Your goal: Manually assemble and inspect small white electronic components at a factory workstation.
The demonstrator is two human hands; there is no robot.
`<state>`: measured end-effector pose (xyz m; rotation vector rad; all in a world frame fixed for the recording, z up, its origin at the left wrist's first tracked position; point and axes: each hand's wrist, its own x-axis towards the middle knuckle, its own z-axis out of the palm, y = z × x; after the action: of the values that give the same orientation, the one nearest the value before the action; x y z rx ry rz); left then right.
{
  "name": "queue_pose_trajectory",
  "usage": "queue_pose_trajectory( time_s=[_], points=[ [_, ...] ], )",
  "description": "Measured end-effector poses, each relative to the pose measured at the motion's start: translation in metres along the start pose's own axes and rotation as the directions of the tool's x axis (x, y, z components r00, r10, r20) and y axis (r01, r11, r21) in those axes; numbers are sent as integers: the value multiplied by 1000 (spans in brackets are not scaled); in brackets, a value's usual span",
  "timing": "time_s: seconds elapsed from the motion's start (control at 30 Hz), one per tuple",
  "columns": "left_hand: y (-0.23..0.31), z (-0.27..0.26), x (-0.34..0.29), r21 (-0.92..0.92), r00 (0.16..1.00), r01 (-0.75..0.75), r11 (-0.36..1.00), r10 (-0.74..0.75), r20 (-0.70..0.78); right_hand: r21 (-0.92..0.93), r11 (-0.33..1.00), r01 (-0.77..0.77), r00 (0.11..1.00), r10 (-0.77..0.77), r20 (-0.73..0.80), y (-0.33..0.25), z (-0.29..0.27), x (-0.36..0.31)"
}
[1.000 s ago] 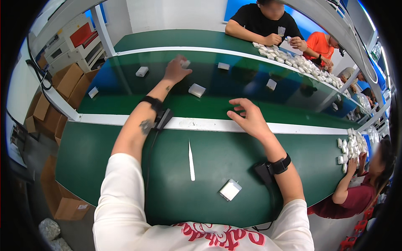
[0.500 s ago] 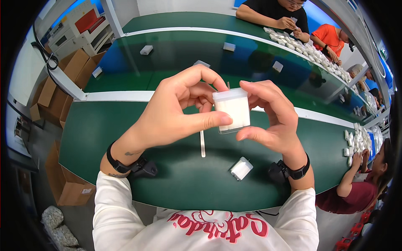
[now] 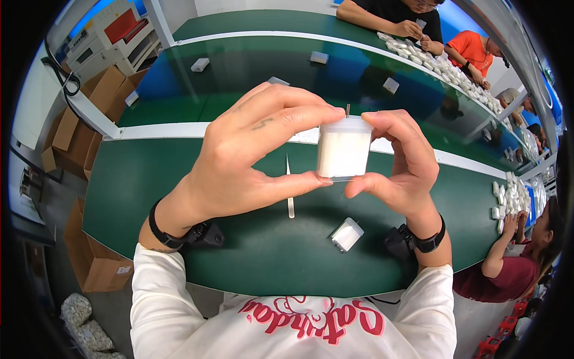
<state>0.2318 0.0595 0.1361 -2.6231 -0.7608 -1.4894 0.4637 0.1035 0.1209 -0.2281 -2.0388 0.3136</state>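
Observation:
Above the green table, a small clear plastic box (image 3: pixel 344 149) with a translucent lid stands upright between my hands. White material fills most of it, and a thin metal pin sticks up behind its lid. My left hand (image 3: pixel 251 149) grips it, index finger at the lid and thumb along the lower edge. On the other side my right hand (image 3: pixel 403 158) presses a forefinger to the lid's right corner, its thumb by the bottom edge. Pointed tweezers (image 3: pixel 291 203) lie on the table below my left hand. A second such box (image 3: pixel 347 234) lies nearer me, tilted.
Across a white rail (image 3: pixel 161 132), several white boxes (image 3: pixel 200 64) are spread over the dark green surface (image 3: pixel 251 66). Piles of them (image 3: pixel 442 72) lie at the far right, where other people work. Another pile (image 3: pixel 508 200) is at the right edge. Cardboard cartons (image 3: pixel 98 254) stand left.
The box has moved right and slightly up, and is now held more squarely. My left thumb has slid from its front face to the bottom edge; the left forefinger now reaches the lid.

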Motion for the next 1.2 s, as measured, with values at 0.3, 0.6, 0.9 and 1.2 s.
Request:
queue_pose_trajectory(
  time_s=[0.3, 0.6, 0.9, 1.2],
  points=[
    [9, -6, 1, -535, 699, 706, 464, -575, 425, 187, 970, -153, 984, 132, 124, 0, 14, -13],
    [9, 1, -3, -382, 844, 534, 754, -452, 289, 339, 885, -319, 948, 288, 139, -1, 13, -15],
    [-4, 16, -5, -352, 790, 613, 708, -542, 286, 60, 923, -380, 916, 368, 158, 3, 10, -13],
    [-184, 59, -43, 545, 641, 691, 474, -751, -160, -402, 777, -485, 805, 576, 141, 26, 6, -9]
  ],
)
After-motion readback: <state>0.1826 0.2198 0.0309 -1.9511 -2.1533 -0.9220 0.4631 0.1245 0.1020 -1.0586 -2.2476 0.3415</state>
